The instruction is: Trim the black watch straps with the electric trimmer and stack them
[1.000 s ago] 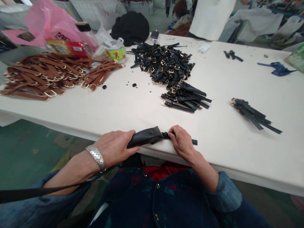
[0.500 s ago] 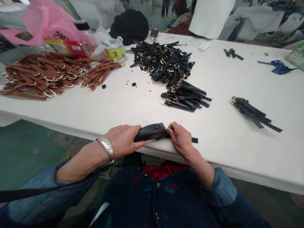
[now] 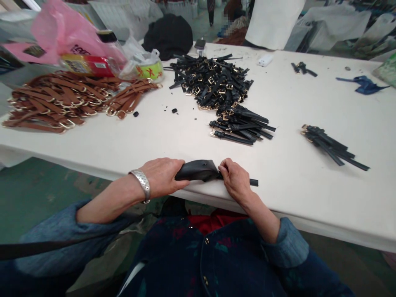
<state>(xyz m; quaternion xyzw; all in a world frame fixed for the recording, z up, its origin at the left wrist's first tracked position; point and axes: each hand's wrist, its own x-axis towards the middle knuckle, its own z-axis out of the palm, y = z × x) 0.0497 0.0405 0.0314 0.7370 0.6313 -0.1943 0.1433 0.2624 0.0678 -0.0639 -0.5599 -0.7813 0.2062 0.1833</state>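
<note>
At the near edge of the white table (image 3: 297, 206), my left hand (image 3: 161, 175) grips a black leather piece (image 3: 198, 169) that lies along the edge. My right hand (image 3: 235, 179) pinches a thin black strap (image 3: 253, 182) right where it meets that piece; the strap's end sticks out to the right of my fingers. A silver bracelet (image 3: 141, 185) sits on my left wrist. A neat row of black straps with gold buckles (image 3: 239, 126) lies a little beyond my hands.
A big heap of black buckled straps (image 3: 212, 80) sits mid-table, a small bundle (image 3: 332, 145) to the right, and brown straps (image 3: 58, 101) at the left. Pink bag (image 3: 62, 29), tape roll (image 3: 150, 70), black cloth (image 3: 168, 35) and blue scrap (image 3: 361, 84) lie farther back.
My left hand has slid right along the table edge, closer to my right hand, bunching the black piece shorter. My right hand has barely moved.
</note>
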